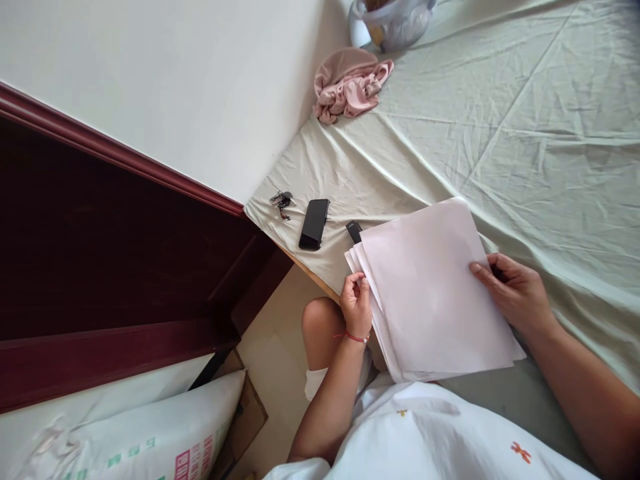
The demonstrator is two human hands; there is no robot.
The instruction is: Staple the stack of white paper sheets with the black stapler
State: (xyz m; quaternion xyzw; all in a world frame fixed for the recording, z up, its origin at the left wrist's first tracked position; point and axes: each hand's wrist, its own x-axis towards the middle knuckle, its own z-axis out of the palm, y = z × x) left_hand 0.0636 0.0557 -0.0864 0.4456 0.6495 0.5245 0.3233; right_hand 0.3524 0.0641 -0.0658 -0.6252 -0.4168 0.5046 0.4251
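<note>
Several sheets of white paper (425, 287) lie loosely stacked in front of me, their left edges fanned apart. With fingers curled in a pinch, my left hand (356, 303) grips the left edge of the sheets. A red string bracelet circles that wrist. On the other side, my right hand (515, 287) holds the right edge, thumb on top and fingers partly hidden underneath. Just past the upper left corner of the paper, a small black object (353, 231) is partly covered. To its left a black smartphone (314, 225) rests on the pale green cloth.
A wrinkled pale green sheet (540, 133) covers the surface. Keys (283, 200) lie near its left corner, a pink cloth (350, 87) by the wall, and a clear plastic basin (400, 23) behind that. White printed sacks (145, 433) stand on the floor at lower left.
</note>
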